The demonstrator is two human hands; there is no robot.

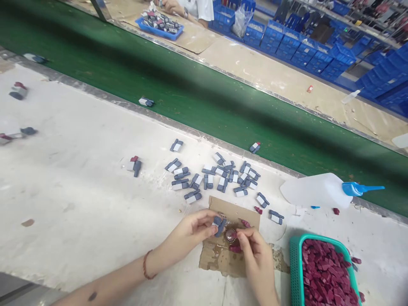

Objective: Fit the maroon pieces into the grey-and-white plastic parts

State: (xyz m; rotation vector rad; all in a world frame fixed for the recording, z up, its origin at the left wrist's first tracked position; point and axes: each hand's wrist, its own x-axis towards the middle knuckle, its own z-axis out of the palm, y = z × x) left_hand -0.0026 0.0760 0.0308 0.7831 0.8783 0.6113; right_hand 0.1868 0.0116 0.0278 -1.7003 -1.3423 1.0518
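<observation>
Right hand (256, 261): lower centre of the frame, nearest the camera – fingertips pinched together on a small dark red piece (236, 248), just beside a round glue-stained cap (230, 234).
Left hand (194, 231): left of the right hand, a red cord on its wrist – thumb and fingers clamped on one grey-and-white part (219, 224), held over the cardboard.
Cardboard sheet (223, 257): one, brown and stained, lying on the white table (79, 191) under both hands.
Teal basket (296, 272): one, lower right corner, filled with dark red pieces too many to count; about three more lie loose on the table near it.
Heap of grey-and-white parts (219, 176): roughly twenty-five, centre of the frame, just above the cardboard; some touch, some lie apart.
Stray parts on the table: one with a red end (134, 165) left of the heap, three blurred ones at the far left edge.
Glue bottle (318, 191): one, translucent with a blue nozzle, lying on its side at right of centre.
Green belt (191, 93): one, running diagonally across the upper half, with about three parts near its lower edge.
Blue tray (159, 26): one, top centre, full of parts, beside another person in a white shirt.
Blue crates (302, 51): many, stacked at the upper right; count unclear.
</observation>
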